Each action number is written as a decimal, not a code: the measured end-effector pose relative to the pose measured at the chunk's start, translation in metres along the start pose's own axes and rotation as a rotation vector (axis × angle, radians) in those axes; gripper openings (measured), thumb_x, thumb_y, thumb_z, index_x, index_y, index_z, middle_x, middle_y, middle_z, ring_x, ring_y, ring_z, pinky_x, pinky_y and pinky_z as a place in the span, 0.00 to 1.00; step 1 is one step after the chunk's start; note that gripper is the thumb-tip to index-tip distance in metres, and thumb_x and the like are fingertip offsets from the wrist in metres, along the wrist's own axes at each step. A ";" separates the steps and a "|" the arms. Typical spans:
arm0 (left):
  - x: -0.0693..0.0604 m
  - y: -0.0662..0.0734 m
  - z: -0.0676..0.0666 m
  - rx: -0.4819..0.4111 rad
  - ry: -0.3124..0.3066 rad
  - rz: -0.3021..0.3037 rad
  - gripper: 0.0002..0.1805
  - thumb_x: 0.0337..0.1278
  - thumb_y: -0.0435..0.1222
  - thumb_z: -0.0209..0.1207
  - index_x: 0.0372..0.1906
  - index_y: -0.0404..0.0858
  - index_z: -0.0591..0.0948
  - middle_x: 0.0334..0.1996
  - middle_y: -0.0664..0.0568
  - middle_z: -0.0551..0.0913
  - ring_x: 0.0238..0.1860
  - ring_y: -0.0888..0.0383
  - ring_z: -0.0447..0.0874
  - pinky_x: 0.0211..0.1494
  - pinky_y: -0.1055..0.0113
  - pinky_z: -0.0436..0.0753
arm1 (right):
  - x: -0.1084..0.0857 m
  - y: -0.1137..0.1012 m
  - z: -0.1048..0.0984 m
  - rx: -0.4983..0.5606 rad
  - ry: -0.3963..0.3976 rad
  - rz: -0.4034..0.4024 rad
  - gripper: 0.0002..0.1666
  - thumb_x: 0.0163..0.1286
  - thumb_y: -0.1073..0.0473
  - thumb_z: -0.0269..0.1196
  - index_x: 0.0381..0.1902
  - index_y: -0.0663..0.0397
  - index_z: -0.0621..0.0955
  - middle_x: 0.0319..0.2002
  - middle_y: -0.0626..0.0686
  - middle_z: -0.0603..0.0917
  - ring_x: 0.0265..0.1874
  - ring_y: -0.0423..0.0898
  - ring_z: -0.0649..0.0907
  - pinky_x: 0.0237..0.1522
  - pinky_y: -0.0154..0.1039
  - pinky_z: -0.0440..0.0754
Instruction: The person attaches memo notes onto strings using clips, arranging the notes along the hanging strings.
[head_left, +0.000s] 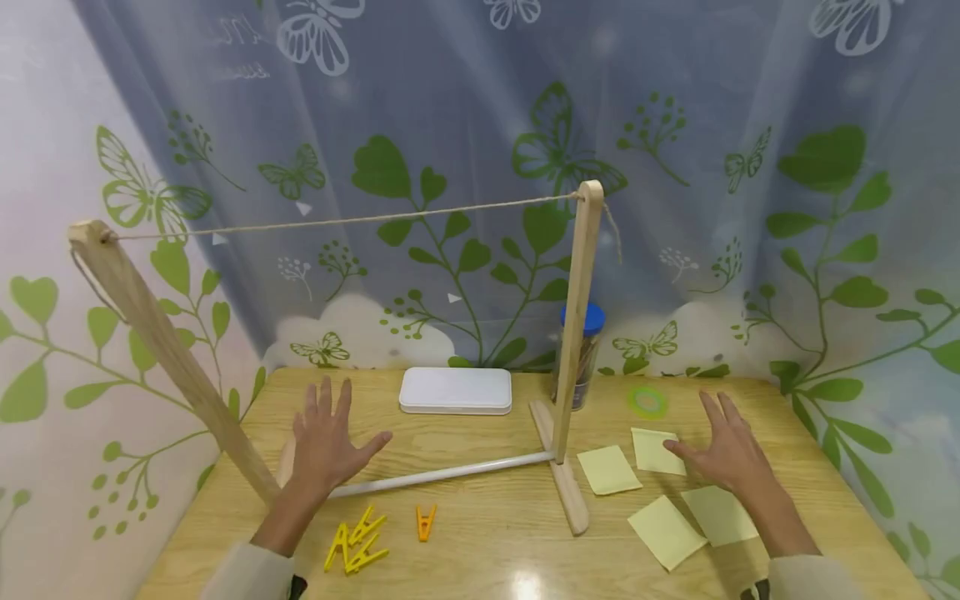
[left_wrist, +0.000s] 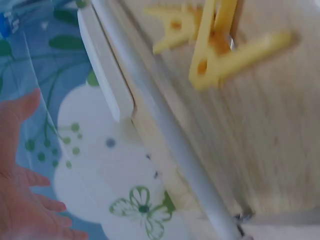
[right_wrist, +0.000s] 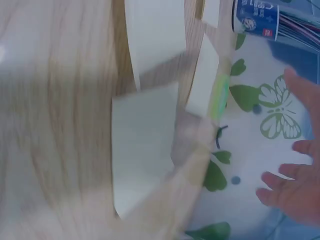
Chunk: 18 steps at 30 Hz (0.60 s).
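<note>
My left hand (head_left: 324, 446) is held with fingers spread above the table's left side, near the white rod (head_left: 450, 472) of a wooden frame, and holds nothing. Several yellow clothespins (head_left: 356, 542) lie in a small heap to its lower right, with an orange clothespin (head_left: 425, 523) just beside them. On the right, my right hand (head_left: 726, 450) is likewise spread and holds nothing. Around and under it lie pale yellow sticky notes (head_left: 667, 533), one of them partly hidden by the arm. A thin string (head_left: 345, 221) runs between the two tops of the frame's posts (head_left: 577, 325).
Behind the rod lies a white case (head_left: 456, 391). A clear jar with a blue lid (head_left: 588, 320) stands behind the right post, and a green roll of tape (head_left: 647, 402) lies to its right. A patterned curtain (head_left: 465, 100) closes off the table's back.
</note>
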<state>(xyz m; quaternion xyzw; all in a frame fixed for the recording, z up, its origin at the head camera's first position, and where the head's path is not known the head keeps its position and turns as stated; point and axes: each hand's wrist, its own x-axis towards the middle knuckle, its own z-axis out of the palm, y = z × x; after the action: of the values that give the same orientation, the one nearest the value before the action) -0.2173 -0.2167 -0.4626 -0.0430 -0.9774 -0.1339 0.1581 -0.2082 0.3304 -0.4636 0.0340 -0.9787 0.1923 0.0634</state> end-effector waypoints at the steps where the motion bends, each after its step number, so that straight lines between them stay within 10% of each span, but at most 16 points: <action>1: -0.003 0.003 0.001 -0.013 -0.002 0.004 0.55 0.46 0.61 0.62 0.72 0.32 0.57 0.72 0.30 0.51 0.72 0.30 0.45 0.62 0.30 0.58 | -0.001 -0.001 0.002 0.032 -0.016 0.015 0.59 0.60 0.34 0.62 0.70 0.71 0.52 0.67 0.79 0.51 0.60 0.80 0.59 0.52 0.75 0.63; 9: -0.023 0.032 0.005 -0.182 0.027 0.015 0.45 0.47 0.55 0.66 0.64 0.29 0.68 0.61 0.31 0.69 0.59 0.32 0.69 0.51 0.37 0.74 | -0.006 -0.009 0.015 0.236 -0.096 0.103 0.43 0.64 0.40 0.61 0.58 0.75 0.70 0.53 0.73 0.76 0.47 0.66 0.80 0.39 0.51 0.82; 18: -0.039 0.052 0.012 -0.392 -0.155 -0.075 0.28 0.47 0.48 0.69 0.44 0.28 0.81 0.35 0.40 0.84 0.29 0.54 0.81 0.30 0.63 0.80 | -0.011 -0.021 0.031 0.368 -0.195 0.195 0.37 0.62 0.43 0.64 0.51 0.73 0.75 0.42 0.64 0.82 0.39 0.54 0.81 0.36 0.45 0.81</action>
<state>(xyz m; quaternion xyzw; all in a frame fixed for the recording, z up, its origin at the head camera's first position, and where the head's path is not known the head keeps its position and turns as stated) -0.1774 -0.1652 -0.4736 -0.0465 -0.9428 -0.3234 0.0658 -0.1986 0.2997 -0.4854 -0.0311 -0.9272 0.3688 -0.0576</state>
